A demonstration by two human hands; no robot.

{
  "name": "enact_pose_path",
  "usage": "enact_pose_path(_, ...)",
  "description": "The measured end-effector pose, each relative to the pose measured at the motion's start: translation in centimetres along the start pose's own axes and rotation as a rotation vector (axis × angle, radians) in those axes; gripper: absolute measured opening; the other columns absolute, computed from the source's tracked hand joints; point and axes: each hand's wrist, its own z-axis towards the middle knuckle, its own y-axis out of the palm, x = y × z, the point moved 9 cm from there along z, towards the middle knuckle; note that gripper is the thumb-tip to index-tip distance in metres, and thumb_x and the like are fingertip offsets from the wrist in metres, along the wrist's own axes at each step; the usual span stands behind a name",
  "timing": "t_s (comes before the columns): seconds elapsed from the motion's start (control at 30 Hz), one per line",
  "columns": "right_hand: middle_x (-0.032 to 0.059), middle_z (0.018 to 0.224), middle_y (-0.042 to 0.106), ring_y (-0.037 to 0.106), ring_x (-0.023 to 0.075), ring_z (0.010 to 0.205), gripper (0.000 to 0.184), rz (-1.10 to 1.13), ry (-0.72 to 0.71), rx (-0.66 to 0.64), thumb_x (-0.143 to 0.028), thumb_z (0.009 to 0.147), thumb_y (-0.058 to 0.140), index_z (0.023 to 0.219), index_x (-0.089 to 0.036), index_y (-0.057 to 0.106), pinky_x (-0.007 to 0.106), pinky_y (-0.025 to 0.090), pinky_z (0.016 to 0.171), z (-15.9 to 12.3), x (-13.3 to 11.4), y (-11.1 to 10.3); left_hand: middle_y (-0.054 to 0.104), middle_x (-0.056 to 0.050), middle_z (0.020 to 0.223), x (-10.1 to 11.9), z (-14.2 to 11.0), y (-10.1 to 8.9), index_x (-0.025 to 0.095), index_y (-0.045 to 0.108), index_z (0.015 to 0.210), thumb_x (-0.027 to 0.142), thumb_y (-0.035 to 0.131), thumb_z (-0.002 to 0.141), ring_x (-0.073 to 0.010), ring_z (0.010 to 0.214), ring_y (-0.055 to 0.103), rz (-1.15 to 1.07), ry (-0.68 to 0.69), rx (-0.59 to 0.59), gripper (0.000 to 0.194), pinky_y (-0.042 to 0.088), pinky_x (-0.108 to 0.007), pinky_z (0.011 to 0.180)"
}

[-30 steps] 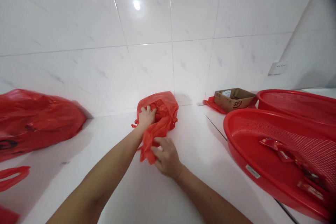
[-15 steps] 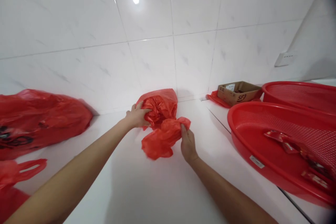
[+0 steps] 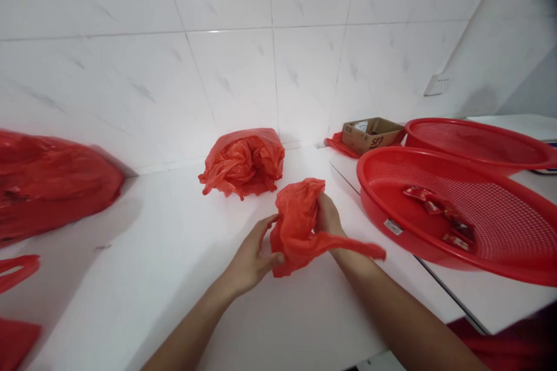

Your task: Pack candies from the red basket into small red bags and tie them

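Both my hands hold one crumpled red plastic bag (image 3: 300, 223) above the white counter (image 3: 174, 255). My left hand (image 3: 252, 255) pinches its lower left edge with thumb and fingers. My right hand (image 3: 328, 217) grips its right side, and a handle of the bag trails out over my right wrist. A bundle of red plastic bags (image 3: 243, 162) lies by the tiled wall, beyond both hands and apart from them.
Two large red mesh baskets (image 3: 435, 243) (image 3: 478, 145) stand on the right; the nearer one holds a few red packets (image 3: 435, 208). A small cardboard box (image 3: 369, 134) sits behind them. A big red bag (image 3: 52, 185) lies at far left.
My left hand has let go of the bundle by the wall and come to the single bag. Both hands have drawn that bag nearer to me, off the counter.
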Motion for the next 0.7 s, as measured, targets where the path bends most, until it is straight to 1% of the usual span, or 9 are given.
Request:
enact_pose_path(0.1,0.0001,0.067,0.057,0.051,0.0132,0.058,0.029,0.077,0.096,0.003,-0.048,0.085,0.050,0.074,-0.021,0.048,0.026,0.044,0.053,-0.6,1.1,0.8,0.040,-0.013,0.149,-0.4,-0.6,1.6,0.026,0.037,0.143,0.047,0.070,0.076,-0.0337,0.133,0.041,-0.193,-0.024,-0.040,0.078,0.040,-0.047,0.105)
enact_pose_path(0.17,0.0000,0.069,0.059,0.053,0.0128,0.058,0.029,0.125,0.163,-0.029,-0.049,0.083,0.052,0.079,-0.020,0.051,0.026,0.044,0.054,-0.9,1.9,1.6,0.050,-0.014,0.142,-0.9,-0.7,2.0,0.025,0.043,0.139,0.046,0.078,0.068,-0.0341,0.127,0.048,-0.198,-0.093,-0.017,0.081,0.044,-0.047,0.101)
enact_pose_path(0.27,0.0008,0.065,0.059,0.054,0.0136,0.052,0.039,0.172,0.278,-0.102,-0.058,0.081,0.052,0.081,-0.019,0.052,0.026,0.043,0.048,-1.2,2.7,2.7,0.065,-0.013,0.121,-2.1,-0.8,1.4,0.019,0.059,0.122,0.050,0.067,0.079,-0.0315,0.114,0.059,-0.232,-0.237,0.099,0.053,0.047,-0.045,0.097)
enact_pose_path(0.33,0.0042,0.070,0.064,0.059,0.0167,0.057,0.050,0.203,0.317,-0.168,-0.068,0.081,0.043,0.086,-0.019,0.052,0.028,0.046,0.050,-1.4,2.6,3.4,0.069,-0.012,0.115,-2.8,-0.9,0.5,0.017,0.064,0.114,0.053,0.054,0.086,-0.0294,0.111,0.062,-0.342,-0.300,0.215,0.047,0.047,-0.042,0.097)
enact_pose_path(0.43,0.0077,0.097,0.068,0.066,0.0192,0.081,0.048,0.152,0.208,-0.296,-0.066,0.082,0.046,0.097,-0.021,0.053,0.032,0.052,0.069,-2.0,0.9,4.5,0.071,-0.010,0.107,-3.6,-1.0,0.0,0.016,0.065,0.108,0.053,0.054,0.086,-0.0271,0.103,0.065,-0.434,-0.332,0.252,0.045,0.049,-0.039,0.093)
enact_pose_path(0.5,0.0062,0.110,0.065,0.063,0.0192,0.097,0.041,-0.042,0.062,-0.392,-0.052,0.077,0.063,0.105,-0.023,0.055,0.033,0.049,0.081,-2.9,-0.3,5.5,0.072,-0.008,0.095,-3.8,-1.0,-0.1,0.016,0.067,0.095,0.048,0.057,0.083,-0.0255,0.093,0.066,-0.375,-0.319,0.245,0.036,0.051,-0.037,0.086)
enact_pose_path(0.57,0.0036,0.108,0.066,0.060,0.0181,0.098,0.035,-0.236,-0.045,-0.456,-0.036,0.073,0.068,0.105,-0.023,0.059,0.033,0.047,0.085,-3.7,-0.8,6.4,0.070,-0.005,0.079,-4.0,-1.2,-0.2,0.017,0.065,0.079,0.043,0.060,0.079,-0.0235,0.081,0.065,-0.301,-0.312,0.271,0.026,0.051,-0.034,0.077)
enact_pose_path(0.63,0.0011,0.092,0.068,0.061,0.0160,0.086,0.020,-0.239,-0.054,-0.392,-0.026,0.072,0.064,0.092,-0.021,0.063,0.030,0.047,0.078,-3.3,-0.8,5.8,0.065,-0.002,0.068,-4.2,-1.3,-0.3,0.018,0.061,0.070,0.038,0.060,0.077,-0.0205,0.069,0.061,-0.286,-0.324,0.279,0.022,0.049,-0.031,0.067)
enact_pose_path(0.7,-0.0021,0.073,0.064,0.058,0.0126,0.067,0.009,-0.115,-0.004,-0.202,-0.023,0.071,0.060,0.078,-0.019,0.060,0.027,0.046,0.065,-1.7,-0.6,3.2,0.064,-0.001,0.067,-4.1,-1.2,-0.6,0.018,0.062,0.075,0.033,0.056,0.077,-0.0174,0.062,0.059,-0.313,-0.320,0.266,0.016,0.047,-0.029,0.061)
